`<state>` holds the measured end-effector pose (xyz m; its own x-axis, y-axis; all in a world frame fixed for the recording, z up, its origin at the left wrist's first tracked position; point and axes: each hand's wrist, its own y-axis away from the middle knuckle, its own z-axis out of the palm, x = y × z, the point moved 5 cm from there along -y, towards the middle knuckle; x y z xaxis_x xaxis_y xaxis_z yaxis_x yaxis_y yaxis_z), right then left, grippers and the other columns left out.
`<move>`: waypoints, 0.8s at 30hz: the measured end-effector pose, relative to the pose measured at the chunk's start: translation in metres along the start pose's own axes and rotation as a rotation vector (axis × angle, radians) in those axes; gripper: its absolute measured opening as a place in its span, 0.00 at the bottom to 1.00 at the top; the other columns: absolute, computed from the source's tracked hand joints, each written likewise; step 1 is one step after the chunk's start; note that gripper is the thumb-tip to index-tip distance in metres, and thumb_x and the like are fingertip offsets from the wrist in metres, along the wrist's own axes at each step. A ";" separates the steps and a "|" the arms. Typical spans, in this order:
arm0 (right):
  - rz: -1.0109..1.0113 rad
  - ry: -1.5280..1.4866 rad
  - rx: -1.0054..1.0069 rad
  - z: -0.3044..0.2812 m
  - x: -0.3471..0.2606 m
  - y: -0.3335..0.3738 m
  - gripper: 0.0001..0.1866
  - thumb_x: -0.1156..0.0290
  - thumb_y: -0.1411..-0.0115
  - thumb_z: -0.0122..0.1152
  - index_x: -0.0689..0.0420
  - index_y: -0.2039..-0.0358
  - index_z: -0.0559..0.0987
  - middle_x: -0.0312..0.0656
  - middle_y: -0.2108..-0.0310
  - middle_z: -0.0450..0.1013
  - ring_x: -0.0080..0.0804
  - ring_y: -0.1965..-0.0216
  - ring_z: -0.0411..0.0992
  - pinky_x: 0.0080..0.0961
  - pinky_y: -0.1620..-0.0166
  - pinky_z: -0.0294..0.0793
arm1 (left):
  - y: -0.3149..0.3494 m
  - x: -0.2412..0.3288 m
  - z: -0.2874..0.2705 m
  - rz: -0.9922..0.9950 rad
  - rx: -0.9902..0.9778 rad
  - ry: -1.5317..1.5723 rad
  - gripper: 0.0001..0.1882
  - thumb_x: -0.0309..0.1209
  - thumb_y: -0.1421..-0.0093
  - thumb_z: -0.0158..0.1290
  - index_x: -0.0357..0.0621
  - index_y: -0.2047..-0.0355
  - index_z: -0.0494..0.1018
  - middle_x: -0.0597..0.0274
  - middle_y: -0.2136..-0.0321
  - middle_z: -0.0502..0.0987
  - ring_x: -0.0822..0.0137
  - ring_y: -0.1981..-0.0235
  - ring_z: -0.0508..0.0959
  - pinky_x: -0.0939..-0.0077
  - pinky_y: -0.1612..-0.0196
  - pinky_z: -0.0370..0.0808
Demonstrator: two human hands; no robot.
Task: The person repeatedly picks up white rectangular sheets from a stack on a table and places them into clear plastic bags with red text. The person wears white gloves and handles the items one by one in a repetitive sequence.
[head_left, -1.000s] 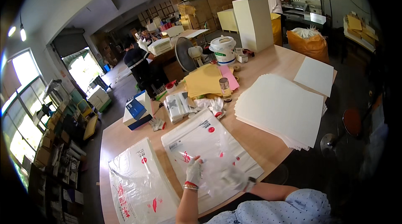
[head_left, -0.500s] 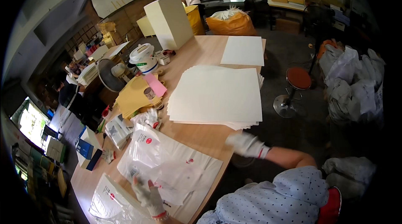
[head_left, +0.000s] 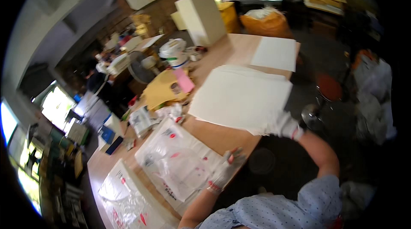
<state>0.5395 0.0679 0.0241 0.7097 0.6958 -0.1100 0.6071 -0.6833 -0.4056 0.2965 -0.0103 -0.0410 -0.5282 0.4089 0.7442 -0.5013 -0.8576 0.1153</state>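
White sheets (head_left: 244,96) lay stacked on wooden surface (head_left: 218,137), right of plastic bags (head_left: 175,164). Right hand (head_left: 284,126), over bags second earlier, had reached stack's near corner; blurred, couldn't tell if gripping. Left hand (head_left: 227,169) had shifted to bags' right edge, fingers loosely parted, seemingly empty. Attention apparently passed from bags to sheets.

Uneven stack of white sheets (head_left: 242,96)
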 end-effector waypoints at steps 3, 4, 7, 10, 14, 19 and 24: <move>-0.282 -0.067 -0.035 -0.055 -0.126 -0.009 0.12 0.58 0.47 0.52 0.52 0.74 0.78 0.45 0.75 0.74 0.42 0.72 0.73 0.40 0.64 0.70 | -0.022 -0.023 -0.011 -0.210 0.272 0.286 0.18 0.37 0.42 0.49 0.42 0.54 0.64 0.54 0.55 0.69 0.57 0.53 0.70 0.60 0.46 0.65; -0.290 -0.256 -0.147 -0.063 -0.145 -0.005 0.16 0.56 0.45 0.51 0.55 0.74 0.77 0.46 0.74 0.74 0.44 0.68 0.73 0.41 0.57 0.68 | -0.016 -0.023 -0.031 -0.273 0.565 0.054 0.15 0.33 0.42 0.49 0.42 0.56 0.65 0.55 0.58 0.70 0.61 0.55 0.71 0.63 0.48 0.67; -0.057 -0.525 -0.143 -0.029 -0.102 0.027 0.15 0.59 0.43 0.51 0.59 0.71 0.76 0.45 0.72 0.74 0.41 0.66 0.73 0.37 0.53 0.69 | 0.038 0.005 -0.068 -0.285 0.395 -0.087 0.16 0.24 0.49 0.48 0.39 0.58 0.67 0.61 0.65 0.73 0.66 0.62 0.73 0.72 0.56 0.71; 0.747 -1.032 0.087 0.086 0.007 0.130 0.10 0.67 0.44 0.52 0.60 0.68 0.75 0.41 0.70 0.74 0.33 0.67 0.74 0.29 0.56 0.73 | 0.062 0.068 -0.037 -0.275 0.235 -0.584 0.15 0.28 0.46 0.46 0.37 0.59 0.68 0.61 0.68 0.73 0.65 0.62 0.73 0.70 0.57 0.71; 0.819 -1.619 0.095 0.117 -0.074 0.097 0.16 0.68 0.38 0.47 0.60 0.52 0.69 0.40 0.59 0.71 0.28 0.60 0.71 0.27 0.55 0.72 | 0.069 0.014 -0.018 0.292 0.190 -1.757 0.22 0.38 0.47 0.49 0.35 0.56 0.68 0.52 0.63 0.72 0.55 0.58 0.70 0.64 0.50 0.66; 0.857 -1.198 0.266 0.137 -0.153 0.060 0.15 0.70 0.43 0.53 0.62 0.56 0.72 0.39 0.62 0.73 0.30 0.63 0.72 0.24 0.60 0.72 | 0.060 -0.020 0.022 -0.151 -0.134 -1.682 0.40 0.44 0.49 0.54 0.37 0.41 0.52 0.31 0.41 0.48 0.33 0.39 0.46 0.45 0.40 0.48; 0.765 -0.946 0.335 0.088 -0.148 0.063 0.14 0.71 0.48 0.58 0.64 0.62 0.75 0.44 0.71 0.76 0.32 0.70 0.75 0.26 0.65 0.74 | 0.107 0.108 -0.033 0.182 0.959 -2.055 0.34 0.41 0.49 0.54 0.36 0.45 0.59 0.42 0.50 0.65 0.53 0.43 0.61 0.48 0.41 0.50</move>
<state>0.4409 -0.0586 -0.0646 0.2222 0.1283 -0.9665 -0.0634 -0.9873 -0.1457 0.1634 -0.0474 0.0304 0.9811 0.1084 0.1602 0.1528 -0.9421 -0.2984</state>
